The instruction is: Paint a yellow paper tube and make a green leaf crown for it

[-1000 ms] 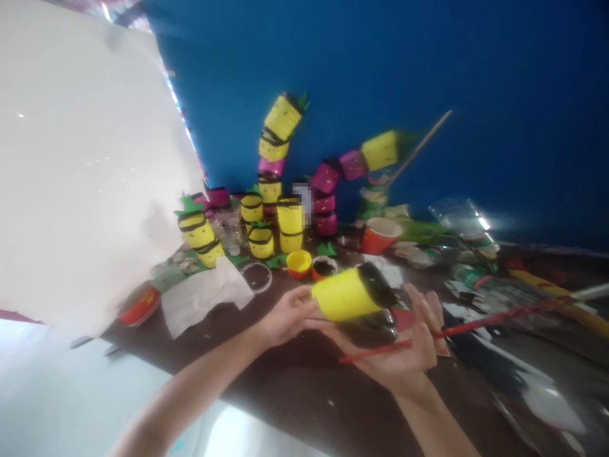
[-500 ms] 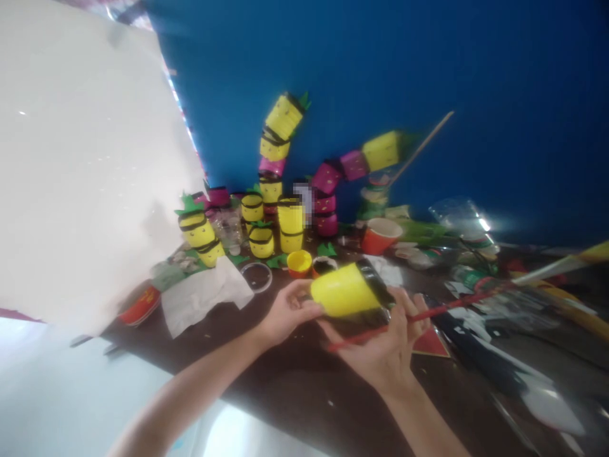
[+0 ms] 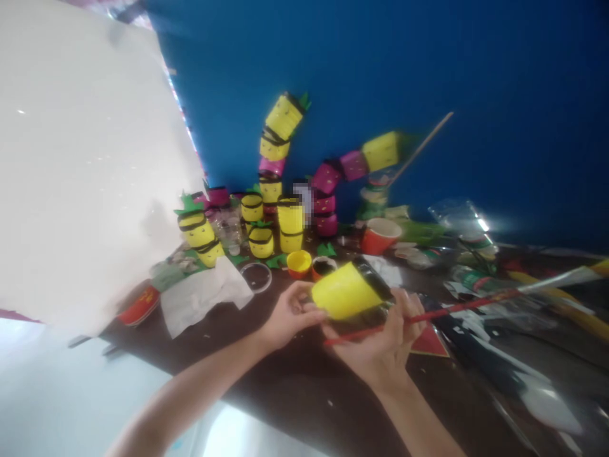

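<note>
In the head view, my left hand pinches the left end of a yellow-painted plastic cup, apparently cut from a bottle. Its right end is black and its lower side looks dark and see-through. My right hand supports the cup from below and the right. The same hand grips a paintbrush between its fingers; the red handle crosses the palm, and the yellow-tipped bristles point off to the right. Just behind the cup stand a paint cup with yellow paint and one with dark paint.
Yellow and magenta painted cups with leafy green tops stand stacked along the blue wall. White paper and a tape roll lie left. An orange-red bucket and cluttered plastic bottles fill the right.
The yellow cup has turned slightly, its black end now tipping a little lower to the right. The paintbrush has shifted slightly with my right hand. Both hands keep their hold.
</note>
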The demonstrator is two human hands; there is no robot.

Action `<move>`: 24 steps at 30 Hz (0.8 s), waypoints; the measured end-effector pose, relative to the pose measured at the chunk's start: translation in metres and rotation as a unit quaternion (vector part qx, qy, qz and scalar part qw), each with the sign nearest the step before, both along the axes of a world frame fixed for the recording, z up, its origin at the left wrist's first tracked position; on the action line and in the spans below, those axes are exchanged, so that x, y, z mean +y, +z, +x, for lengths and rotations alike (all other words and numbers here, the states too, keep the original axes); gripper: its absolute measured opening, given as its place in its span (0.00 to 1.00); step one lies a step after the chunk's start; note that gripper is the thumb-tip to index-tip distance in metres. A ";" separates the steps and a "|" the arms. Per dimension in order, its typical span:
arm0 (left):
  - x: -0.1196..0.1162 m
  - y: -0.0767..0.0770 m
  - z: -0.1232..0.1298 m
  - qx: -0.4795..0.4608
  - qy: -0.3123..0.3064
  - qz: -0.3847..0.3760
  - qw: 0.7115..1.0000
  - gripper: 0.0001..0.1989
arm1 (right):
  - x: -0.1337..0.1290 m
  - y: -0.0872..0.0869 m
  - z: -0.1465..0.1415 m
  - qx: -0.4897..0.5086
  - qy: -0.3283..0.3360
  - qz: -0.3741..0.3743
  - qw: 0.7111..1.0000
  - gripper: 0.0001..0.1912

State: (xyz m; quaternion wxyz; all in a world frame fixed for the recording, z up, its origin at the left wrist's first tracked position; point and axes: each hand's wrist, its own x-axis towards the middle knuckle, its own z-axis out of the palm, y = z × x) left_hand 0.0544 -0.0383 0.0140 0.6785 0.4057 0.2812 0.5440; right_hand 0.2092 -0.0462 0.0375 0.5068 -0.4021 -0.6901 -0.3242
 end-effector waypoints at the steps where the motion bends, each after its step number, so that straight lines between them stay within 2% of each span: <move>1: 0.000 0.000 0.000 0.000 -0.001 0.001 1.000 0.23 | 0.000 0.000 0.000 0.001 0.001 0.002 1.000 0.49; 12: -0.001 0.001 0.001 0.003 -0.005 0.006 1.000 0.23 | 0.001 0.001 0.002 0.014 0.010 -0.017 1.000 0.49; 14: 0.000 -0.001 0.000 0.006 -0.021 0.009 1.000 0.23 | 0.001 0.002 0.003 0.009 0.017 -0.015 1.000 0.48; 17: 0.003 -0.001 -0.008 0.033 -0.080 0.034 0.996 0.27 | 0.001 0.004 0.006 0.000 0.017 -0.011 1.000 0.50; 20: 0.008 0.008 -0.024 0.135 -0.111 0.128 0.976 0.40 | 0.002 0.004 0.012 -0.019 0.029 -0.005 0.999 0.51; 22: 0.012 0.015 -0.035 0.223 -0.032 0.248 0.942 0.49 | 0.002 0.004 0.015 -0.042 0.057 -0.018 0.997 0.47; 24: 0.016 0.018 -0.042 0.279 0.041 0.331 0.901 0.47 | 0.001 0.004 0.017 -0.062 0.089 -0.046 0.993 0.42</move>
